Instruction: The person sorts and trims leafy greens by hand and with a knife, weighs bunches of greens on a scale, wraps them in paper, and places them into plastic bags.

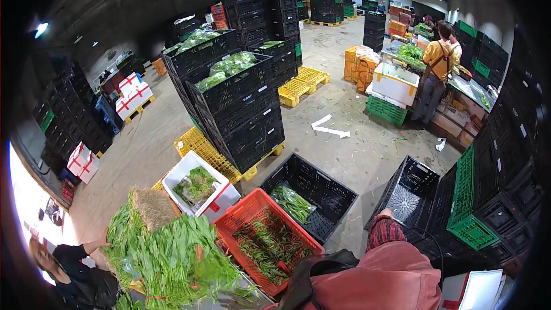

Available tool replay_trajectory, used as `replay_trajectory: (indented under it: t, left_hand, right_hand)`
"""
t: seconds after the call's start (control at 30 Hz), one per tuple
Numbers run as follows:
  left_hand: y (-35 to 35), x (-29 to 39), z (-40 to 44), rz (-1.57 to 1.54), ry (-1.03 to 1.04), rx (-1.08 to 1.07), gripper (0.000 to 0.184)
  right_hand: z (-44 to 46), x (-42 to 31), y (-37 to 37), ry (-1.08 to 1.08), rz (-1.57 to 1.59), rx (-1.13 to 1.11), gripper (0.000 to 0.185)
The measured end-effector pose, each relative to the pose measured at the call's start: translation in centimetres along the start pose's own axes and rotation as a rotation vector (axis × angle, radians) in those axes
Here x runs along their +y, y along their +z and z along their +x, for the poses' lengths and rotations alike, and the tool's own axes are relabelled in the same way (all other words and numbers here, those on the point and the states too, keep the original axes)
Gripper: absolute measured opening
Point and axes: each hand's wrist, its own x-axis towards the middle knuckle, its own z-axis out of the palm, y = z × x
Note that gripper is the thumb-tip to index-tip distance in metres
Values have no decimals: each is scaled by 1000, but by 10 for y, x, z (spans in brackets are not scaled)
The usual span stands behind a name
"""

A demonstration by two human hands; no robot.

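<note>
At the bottom right my right arm reaches forward in a red sleeve with a dark knitted cuff. My right hand is at the near rim of a black plastic crate, its fingers closed and partly hidden. Nothing shows inside that crate. My left hand is out of view. To the left, a second black crate holds bagged green vegetables. In front of me stands a red crate with loose green stems. Beside it, bundled leafy greens are piled up, some tied with red bands.
Another person at the left reaches to the greens. A white foam box and tall black crates on a yellow pallet stand ahead. Stacked crates line the right. A person in yellow stands at a far table.
</note>
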Motion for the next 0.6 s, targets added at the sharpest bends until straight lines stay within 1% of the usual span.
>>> replay_trajectory:
  t: [0.07, 0.1, 0.13, 0.17, 0.2, 0.23, 0.27, 0.3, 0.33, 0.37, 0.4, 0.43, 0.47, 0.5, 0.57, 0.6]
  left_hand:
    - [-9, 2, -1, 9, -5, -9, 93]
    - [5, -16, -3, 31, -34, 6, 93]
    - [27, -54, -5, -13, 7, -48, 82]
    - [26, -89, -22, -31, 24, -80, 76]
    - [24, -70, -24, -203, -105, -69, 80]
    - [8, -41, -16, -83, -165, -132, 83]
    - [11, -49, -20, -101, -167, -106, 81]
    - [5, -35, -15, 10, -126, -95, 81]
    - [-5, -15, -9, -9, -176, -72, 82]
    - [-10, -5, -6, -50, -199, -45, 83]
    - [-13, -2, -12, -25, -234, -7, 83]
    - [-18, 2, -16, -32, -211, -19, 84]
    - [-23, 4, -22, -42, -183, -39, 86]
    - [-23, 17, -31, -16, -205, -23, 86]
    - [-33, 19, -54, -23, -273, -16, 87]
    - [-38, 18, -63, -28, -303, -16, 87]
  right_hand:
    - [-16, -23, 11, 92, 556, 73, 38]
    - [-25, -53, 15, 111, 820, 101, 38]
    - [-43, -95, 26, 109, 1065, 97, 39]
    - [-76, -146, 47, 94, 1286, 45, 40]
    - [-145, -204, 26, -89, 1269, -206, 36]
    - [-179, -262, 60, -392, 1241, -527, 38]
    - [-270, -297, 35, -707, 1130, -804, 33]
    - [-352, -322, 16, -975, 992, -1118, 28]
    - [-418, -341, 22, -1372, 794, -1011, 23]
    - [-480, -349, 29, -1459, 566, -1166, 26]
    - [-540, -351, 40, -1616, 503, -1185, 28]
    - [-591, -355, 57, -1738, 411, -1247, 32]
    - [-639, -344, 57, -1658, 323, -1377, 33]
    - [-671, -335, 51, -1565, 232, -1504, 35]
    - [-715, -301, 56, -1429, 222, -1644, 40]
    - [-723, -282, 49, -1480, 231, -1730, 43]
